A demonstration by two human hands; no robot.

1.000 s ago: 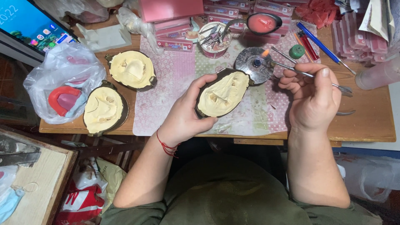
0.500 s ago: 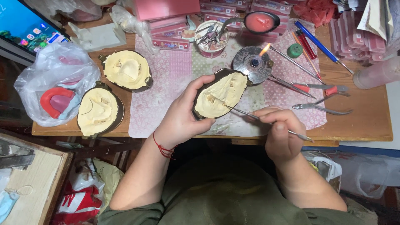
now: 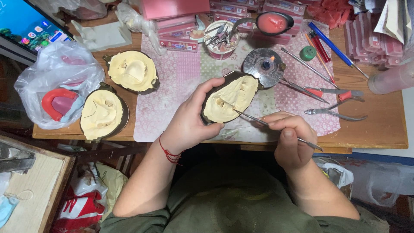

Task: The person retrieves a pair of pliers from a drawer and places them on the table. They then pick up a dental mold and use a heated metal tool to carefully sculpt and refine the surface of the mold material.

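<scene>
My left hand (image 3: 189, 121) grips a dark oval flask half filled with cream plaster (image 3: 230, 98), tilted up above the table's front edge. My right hand (image 3: 290, 139) pinches a thin metal instrument (image 3: 258, 121) like a pen. Its tip touches the plaster surface near a small tooth-like piece. A red string bracelet circles my left wrist.
Two more plaster-filled flask halves (image 3: 131, 71) (image 3: 103, 114) lie at left beside a plastic bag (image 3: 58, 84) holding red wax. A lit spirit burner (image 3: 265, 67), a cup of tools (image 3: 221, 41), a bowl of red wax (image 3: 272, 22), pliers (image 3: 336, 113) and pink boxes crowd the far side.
My right hand came down from near the burner to the flask, and the instrument's tip now rests on the plaster. The left hand kept hold of the flask.
</scene>
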